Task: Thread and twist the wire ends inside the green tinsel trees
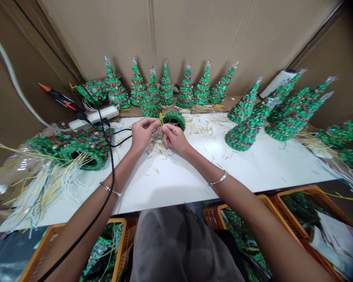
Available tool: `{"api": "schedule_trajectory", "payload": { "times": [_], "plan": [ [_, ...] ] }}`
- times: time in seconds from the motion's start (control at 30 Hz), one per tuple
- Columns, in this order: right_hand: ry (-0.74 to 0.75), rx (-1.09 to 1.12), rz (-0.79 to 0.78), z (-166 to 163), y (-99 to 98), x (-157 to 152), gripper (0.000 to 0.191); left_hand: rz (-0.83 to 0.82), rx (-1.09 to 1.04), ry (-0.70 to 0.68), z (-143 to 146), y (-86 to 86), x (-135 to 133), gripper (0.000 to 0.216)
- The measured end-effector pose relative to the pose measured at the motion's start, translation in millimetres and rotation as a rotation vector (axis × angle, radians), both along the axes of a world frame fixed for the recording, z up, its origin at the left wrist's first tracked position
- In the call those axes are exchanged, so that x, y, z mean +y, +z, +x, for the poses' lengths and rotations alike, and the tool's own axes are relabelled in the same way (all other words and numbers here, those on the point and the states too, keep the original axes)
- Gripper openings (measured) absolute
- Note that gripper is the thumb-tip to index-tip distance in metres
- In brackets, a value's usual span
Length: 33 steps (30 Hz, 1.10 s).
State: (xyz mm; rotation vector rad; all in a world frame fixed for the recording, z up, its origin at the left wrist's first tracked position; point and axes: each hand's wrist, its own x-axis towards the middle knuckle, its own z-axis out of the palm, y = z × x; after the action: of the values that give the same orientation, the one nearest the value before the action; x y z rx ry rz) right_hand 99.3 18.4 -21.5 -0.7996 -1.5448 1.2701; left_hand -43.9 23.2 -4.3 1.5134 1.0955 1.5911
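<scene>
My left hand (142, 134) and my right hand (173, 137) meet over the middle of the white table (176, 180). Both pinch thin yellow and green wires (161, 119) that come out of the hollow base of a small green glitter tree (174, 118) lying on its side just behind my fingers. Each wrist carries a thin metal bangle. The wire ends themselves are mostly hidden by my fingers.
Several finished trees stand in a row (164, 88) along the cardboard back wall, more lie at the right (282, 113) and left (76, 147). A white power strip (97, 116) and black cable (111, 172) are at left. Orange crates (297, 196) sit below the table edge. Wire clippings litter the tabletop.
</scene>
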Motion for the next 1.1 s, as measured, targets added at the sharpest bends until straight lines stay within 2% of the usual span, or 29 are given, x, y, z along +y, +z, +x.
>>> {"api": "schedule_trajectory", "payload": {
  "times": [1.1],
  "plan": [
    [0.015, 0.017, -0.016, -0.1, 0.3, -1.1, 0.038, 0.023, -0.031, -0.049, 0.4, -1.2, 2.9, 0.03]
  ]
}}
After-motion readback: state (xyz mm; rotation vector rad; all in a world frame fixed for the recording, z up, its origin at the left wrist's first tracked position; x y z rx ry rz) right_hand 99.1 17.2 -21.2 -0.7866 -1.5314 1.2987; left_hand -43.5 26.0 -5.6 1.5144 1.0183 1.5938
